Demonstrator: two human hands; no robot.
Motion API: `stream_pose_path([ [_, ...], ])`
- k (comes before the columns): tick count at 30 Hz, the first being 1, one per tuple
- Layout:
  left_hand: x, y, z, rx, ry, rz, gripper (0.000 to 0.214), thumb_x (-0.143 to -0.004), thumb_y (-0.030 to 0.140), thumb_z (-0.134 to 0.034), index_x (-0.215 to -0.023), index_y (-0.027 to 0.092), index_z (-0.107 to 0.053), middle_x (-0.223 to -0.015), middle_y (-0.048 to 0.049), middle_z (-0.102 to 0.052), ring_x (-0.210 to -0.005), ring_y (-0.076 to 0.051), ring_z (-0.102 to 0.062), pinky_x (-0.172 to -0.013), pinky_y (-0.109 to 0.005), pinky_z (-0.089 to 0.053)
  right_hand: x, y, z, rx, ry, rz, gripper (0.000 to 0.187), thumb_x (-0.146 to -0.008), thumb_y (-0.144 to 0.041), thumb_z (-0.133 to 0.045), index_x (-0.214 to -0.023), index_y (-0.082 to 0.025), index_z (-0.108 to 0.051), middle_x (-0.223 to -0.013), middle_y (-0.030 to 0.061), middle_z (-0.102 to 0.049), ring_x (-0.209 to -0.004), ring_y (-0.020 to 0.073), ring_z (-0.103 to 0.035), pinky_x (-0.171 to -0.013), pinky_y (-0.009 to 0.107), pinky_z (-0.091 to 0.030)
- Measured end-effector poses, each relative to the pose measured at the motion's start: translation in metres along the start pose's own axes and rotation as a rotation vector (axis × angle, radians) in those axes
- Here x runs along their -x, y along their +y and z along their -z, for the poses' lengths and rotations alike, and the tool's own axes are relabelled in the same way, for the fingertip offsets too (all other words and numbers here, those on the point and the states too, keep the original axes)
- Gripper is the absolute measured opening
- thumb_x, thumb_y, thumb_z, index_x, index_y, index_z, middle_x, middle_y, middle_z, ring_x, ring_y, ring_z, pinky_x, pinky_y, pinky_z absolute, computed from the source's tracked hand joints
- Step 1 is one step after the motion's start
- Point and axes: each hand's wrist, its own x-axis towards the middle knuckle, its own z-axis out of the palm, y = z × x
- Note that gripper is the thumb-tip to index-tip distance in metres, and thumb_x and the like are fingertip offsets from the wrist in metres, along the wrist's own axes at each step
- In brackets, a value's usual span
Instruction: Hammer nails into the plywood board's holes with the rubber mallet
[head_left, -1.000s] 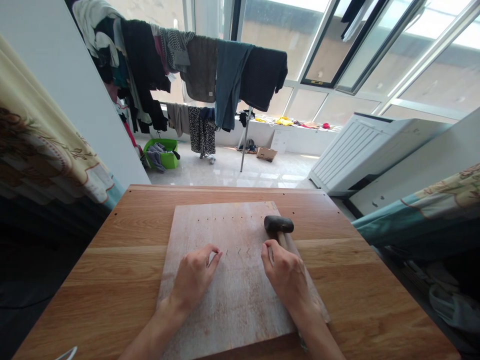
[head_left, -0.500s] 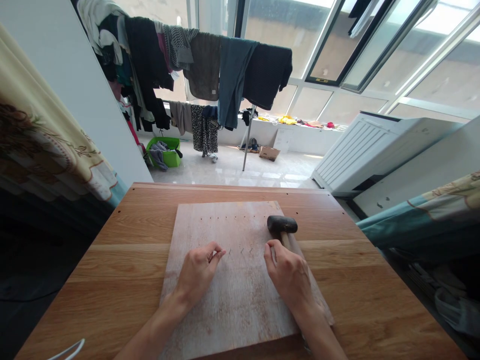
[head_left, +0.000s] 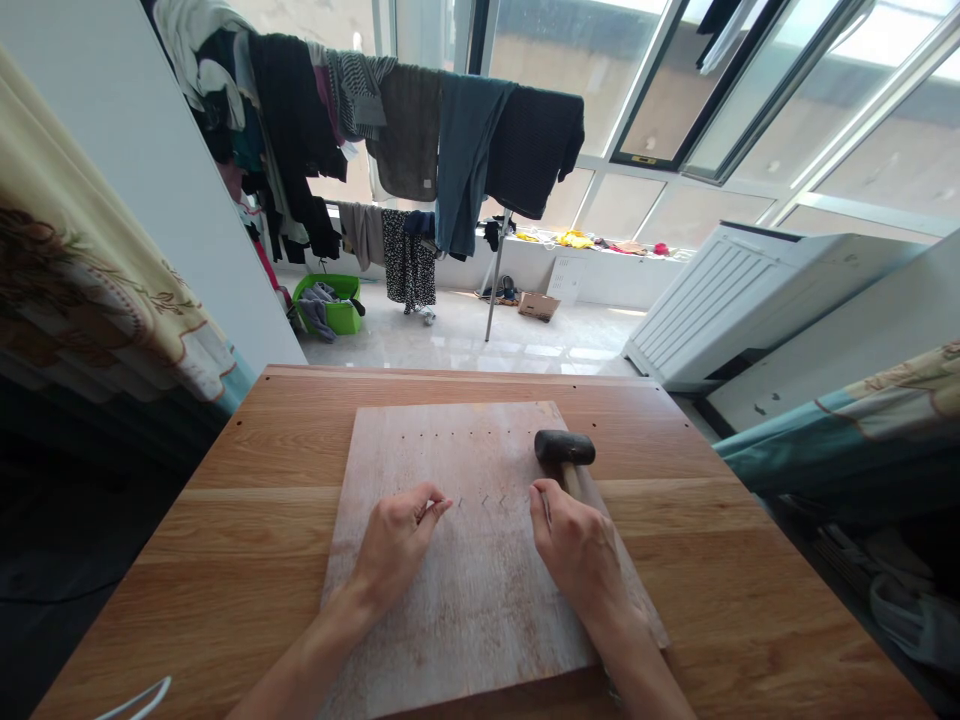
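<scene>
A pale, worn wooden board (head_left: 450, 600) lies between my arms. Over its left half, my left hand (head_left: 397, 535) is pinched, thumb against forefinger; whatever is in the fingertips is too small to make out. My right hand (head_left: 577, 545) also pinches, at the board's right side, its fingertip contents unclear. Several thin nails (head_left: 484, 499) show on the board between the two hands, some leaning. Along the far part of the board runs a row of small dark dots (head_left: 471, 433). Just beyond my right hand rests a mallet (head_left: 564, 447) with a black head, its handle partly hidden by that hand.
The board sits on a wooden table (head_left: 247, 540). A white looped object (head_left: 142, 700) is at the near left. Past the table stand a clothes rack with hanging laundry (head_left: 405, 130), a green basket (head_left: 345, 318) and a tilted-looking white appliance (head_left: 720, 300). Curtains (head_left: 97, 270) hang at both sides.
Almost nothing differs. My right fingertips have closed slightly more; my left hand, the mallet and the board stay in place.
</scene>
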Motion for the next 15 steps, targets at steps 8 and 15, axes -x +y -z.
stream_pose_path([
  [8,-0.0003,-0.0011,-0.0003,0.022,-0.006,0.016,0.033,-0.093,0.041,-0.055,-0.072,0.019,-0.067,-0.053,0.0069,-0.039,-0.05,-0.01,-0.033,-0.052,-0.022,-0.028,-0.0015,-0.001,0.0032,-0.011,-0.021,0.012,0.047,-0.111,-0.034,-0.031,-0.086,-0.019,-0.068,-0.068,0.0046,-0.076,-0.055,0.0213,-0.073,-0.054,0.031,-0.035],
  [15,0.0002,-0.0034,-0.0005,0.032,-0.01,0.018,0.033,-0.094,0.042,-0.056,-0.073,0.019,-0.068,-0.054,0.0071,-0.036,-0.051,-0.01,-0.032,-0.051,-0.023,-0.026,-0.002,-0.0009,0.0037,-0.021,-0.03,0.017,0.045,-0.111,-0.032,-0.032,-0.087,-0.018,-0.068,-0.067,0.0049,-0.076,-0.055,0.0203,-0.073,-0.054,0.031,-0.034],
])
